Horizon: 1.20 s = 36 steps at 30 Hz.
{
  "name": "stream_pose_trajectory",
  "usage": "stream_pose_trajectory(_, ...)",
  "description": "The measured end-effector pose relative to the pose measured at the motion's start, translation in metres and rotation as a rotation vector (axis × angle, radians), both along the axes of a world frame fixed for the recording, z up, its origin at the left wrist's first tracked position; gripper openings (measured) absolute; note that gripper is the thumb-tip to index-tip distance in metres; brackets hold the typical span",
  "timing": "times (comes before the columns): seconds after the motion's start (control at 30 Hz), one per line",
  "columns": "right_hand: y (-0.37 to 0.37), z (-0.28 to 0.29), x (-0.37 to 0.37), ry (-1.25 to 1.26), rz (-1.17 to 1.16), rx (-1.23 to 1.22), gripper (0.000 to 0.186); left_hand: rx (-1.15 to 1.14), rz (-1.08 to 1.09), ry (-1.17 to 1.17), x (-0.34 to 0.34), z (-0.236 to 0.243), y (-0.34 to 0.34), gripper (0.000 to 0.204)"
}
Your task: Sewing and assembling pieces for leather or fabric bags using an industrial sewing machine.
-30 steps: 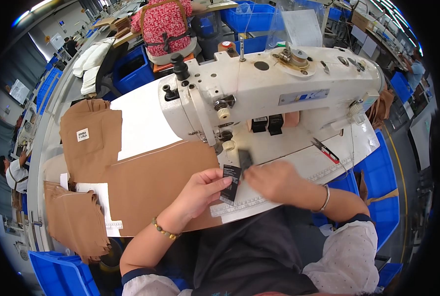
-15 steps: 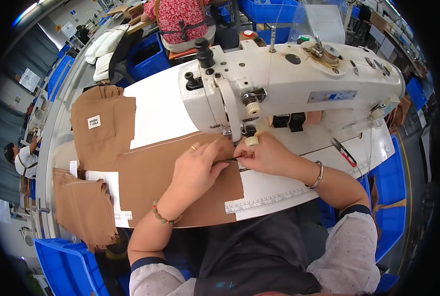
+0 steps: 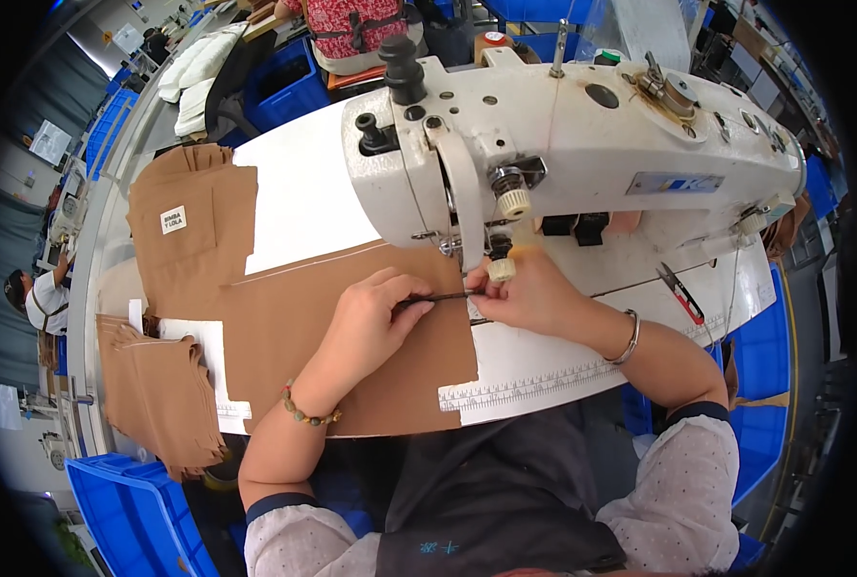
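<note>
A large brown fabric panel (image 3: pixel 294 308) lies flat on the white machine table, a pale line along its far edge. Over its right part, just in front of the needle area of a white sewing machine (image 3: pixel 582 135), my two hands meet. Between them stretches a thin dark strip (image 3: pixel 448 296), too narrow for me to tell its kind. My left hand (image 3: pixel 359 322) pinches its left end between thumb and fingers. At the other end my right hand (image 3: pixel 525 293) pinches it, close under the machine's tension knobs. The needle tip is hard to make out.
Brown fabric pieces (image 3: pixel 193 221) with a white label lie at the left, and a stack of brown pieces (image 3: pixel 154 394) sits nearer. Red-handled thread snips (image 3: pixel 680 293) rest at the right. Blue bins (image 3: pixel 140 510) stand beside the table. Another person (image 3: pixel 356 29) sits beyond.
My hands have drawn slightly apart, the left one moving left, and the dark strip now shows stretched between them. My view has shifted slightly nearer the machine.
</note>
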State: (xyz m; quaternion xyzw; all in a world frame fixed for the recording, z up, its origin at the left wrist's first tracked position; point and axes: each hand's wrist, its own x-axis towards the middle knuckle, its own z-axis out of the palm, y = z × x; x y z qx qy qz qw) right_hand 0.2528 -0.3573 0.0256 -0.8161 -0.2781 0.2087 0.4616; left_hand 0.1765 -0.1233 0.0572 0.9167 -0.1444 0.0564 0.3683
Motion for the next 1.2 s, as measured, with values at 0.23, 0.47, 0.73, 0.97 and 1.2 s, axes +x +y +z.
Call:
stream_pose_trajectory(0.23, -0.001, -0.005, 0.000, 0.017, -0.017, 0.021, 0.018, 0.024, -0.009, -0.038, 0.001, -0.001, -0.002, 0.014)
stream_pose_trajectory(0.47, -0.003, -0.010, 0.001, -0.006, -0.004, 0.237, 0.016, 0.147, -0.043, -0.158, 0.000, 0.012, -0.005, 0.017)
stream_pose_trajectory(0.73, -0.002, 0.018, -0.014, 0.432, 0.233, 0.136, 0.015, -0.111, -0.199, 0.051, -0.008, 0.007, -0.009, 0.014)
stream_pose_trajectory(0.97, -0.006, 0.011, -0.043, -1.138, 0.655, 0.067, 0.018, -0.332, -0.319, 0.292, -0.014, 0.053, 0.018, 0.009)
stream_pose_trajectory(1.2, -0.003, 0.004, -0.045, -1.249, 0.613, -0.003, 0.024, -0.277, -0.595, 0.299, -0.054, 0.055, -0.024, 0.010)
